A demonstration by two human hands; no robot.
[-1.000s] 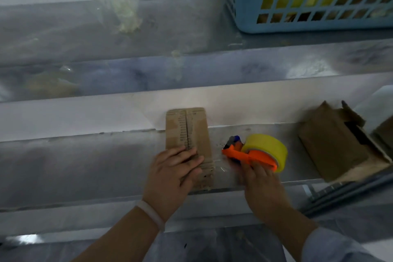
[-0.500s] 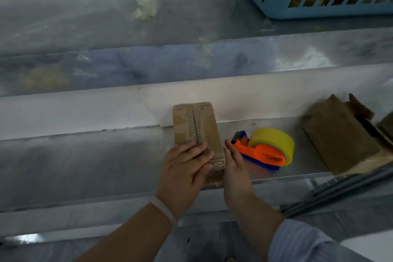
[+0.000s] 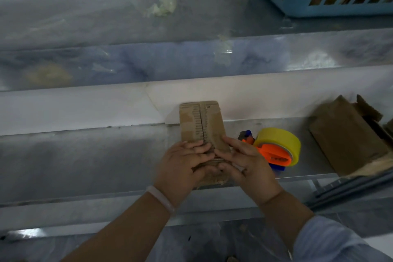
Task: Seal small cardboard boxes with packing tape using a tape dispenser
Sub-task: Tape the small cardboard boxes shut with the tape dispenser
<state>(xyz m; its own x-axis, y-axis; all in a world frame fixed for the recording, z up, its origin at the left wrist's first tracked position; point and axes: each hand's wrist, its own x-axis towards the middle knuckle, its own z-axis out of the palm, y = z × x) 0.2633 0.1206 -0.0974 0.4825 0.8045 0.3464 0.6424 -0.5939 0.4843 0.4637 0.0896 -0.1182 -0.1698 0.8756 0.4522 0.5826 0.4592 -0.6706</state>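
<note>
A: How will the small cardboard box (image 3: 201, 125) handle?
B: Light and fairly stiff, by the look of it, though its frayed near edge seems soft. It is best held by the sides, clear of the centre seam. It lies on the metal shelf (image 3: 85, 155), just left of the tape dispenser (image 3: 276, 151).
A: And the hands?
B: The left hand (image 3: 182, 166) and the right hand (image 3: 248, 164) both grip its near end, fingers curled over the top, thumbs against the end face

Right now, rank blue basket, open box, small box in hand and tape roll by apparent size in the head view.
1. blue basket, though cropped
2. open box
3. small box, partly covered
4. tape roll
</note>
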